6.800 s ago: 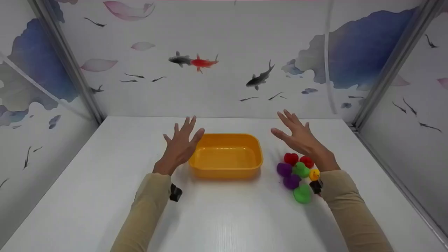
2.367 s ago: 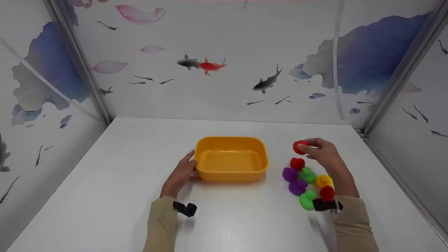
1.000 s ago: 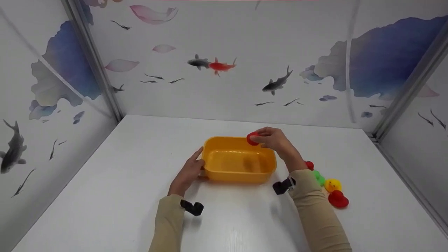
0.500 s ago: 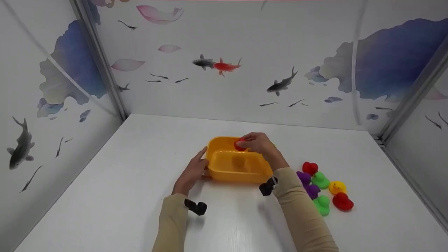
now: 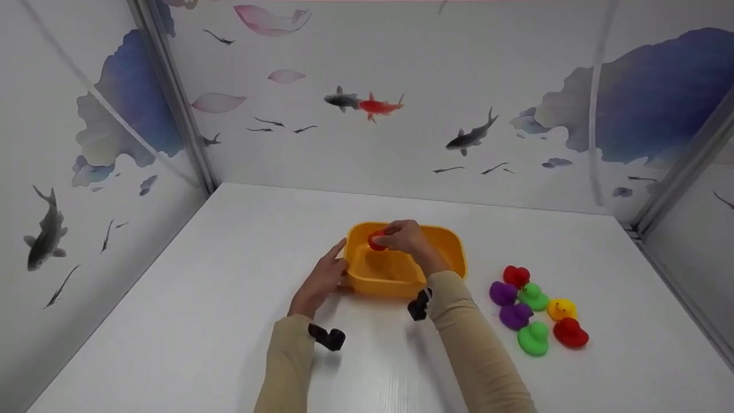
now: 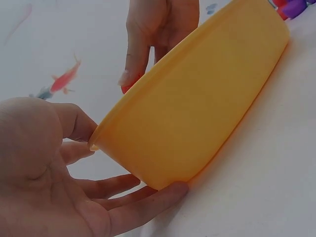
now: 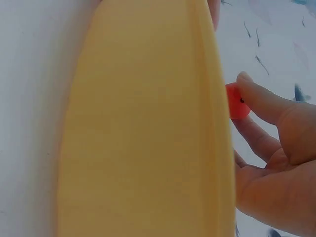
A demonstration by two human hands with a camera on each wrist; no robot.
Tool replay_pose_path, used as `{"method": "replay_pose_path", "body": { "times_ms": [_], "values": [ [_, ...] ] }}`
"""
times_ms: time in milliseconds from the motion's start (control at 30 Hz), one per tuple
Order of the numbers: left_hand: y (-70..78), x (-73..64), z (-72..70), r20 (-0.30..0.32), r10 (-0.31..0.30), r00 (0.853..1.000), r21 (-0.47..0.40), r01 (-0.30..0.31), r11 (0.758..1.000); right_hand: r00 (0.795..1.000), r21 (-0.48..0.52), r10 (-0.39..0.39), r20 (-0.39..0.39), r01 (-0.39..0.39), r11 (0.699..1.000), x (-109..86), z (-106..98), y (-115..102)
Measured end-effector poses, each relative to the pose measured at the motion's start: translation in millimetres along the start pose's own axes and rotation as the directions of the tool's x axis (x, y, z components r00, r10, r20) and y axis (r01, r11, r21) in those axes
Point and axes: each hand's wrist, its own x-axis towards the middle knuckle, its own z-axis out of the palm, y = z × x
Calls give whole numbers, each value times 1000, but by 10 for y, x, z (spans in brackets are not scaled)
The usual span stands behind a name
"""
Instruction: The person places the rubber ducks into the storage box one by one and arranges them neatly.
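My right hand [image 5: 409, 238] pinches a small red rubber duck [image 5: 376, 241] between thumb and fingers, over the left half of a yellow plastic basin [image 5: 378, 288]. In the right wrist view the basin's wall [image 7: 143, 118] covers part of the duck [image 7: 237, 104], which shows a dark spot by the thumb. My left hand [image 5: 320, 282] holds the basin's left end. Seen from the left wrist, its fingers [image 6: 148, 210] touch both the rim and the lower edge of the basin [image 6: 197, 98]. The visible part of the basin's floor bears no ducks.
Right of the basin, several rubber ducks lie on the white table [image 5: 367, 355]: a red duck [image 5: 516, 276], purple duck [image 5: 515, 316], green duck [image 5: 534, 338], yellow duck [image 5: 562, 310] and others. Printed white panels [image 5: 390, 51] enclose the table's back and sides.
My right hand picked up the red duck from the group at right and has carried it left over the basin. My left hand came down to the basin's left end and stays there.
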Motion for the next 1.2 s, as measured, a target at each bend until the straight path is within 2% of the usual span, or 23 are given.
{"method": "replay_pose_path", "body": {
  "times_ms": [233, 567, 700, 833, 1200],
  "values": [
    [-3, 3, -7, -1, 21, 1000, -14, -21, 1000, 1000, 8, 4, 2, -4, 1000, 77, 135, 29],
    [7, 6, -18, 7, -4, 1000, -16, 4, 1000, 1000, -47, -8, -3, 7, 999, 89, 274, 4],
    [6, 7, -17, 3, -14, 1000, -16, 14, 1000, 1000, -63, 12, -11, -13, 998, 149, 326, 13],
    [2, 12, -11, -4, -18, 1000, -16, 18, 1000, 999, -53, 33, -19, -34, 998, 196, 363, 48],
    [-5, 19, -11, -9, -28, 1000, -13, 28, 1000, 1000, -59, -7, 5, 7, 998, 149, 382, 44]
  ]
}}
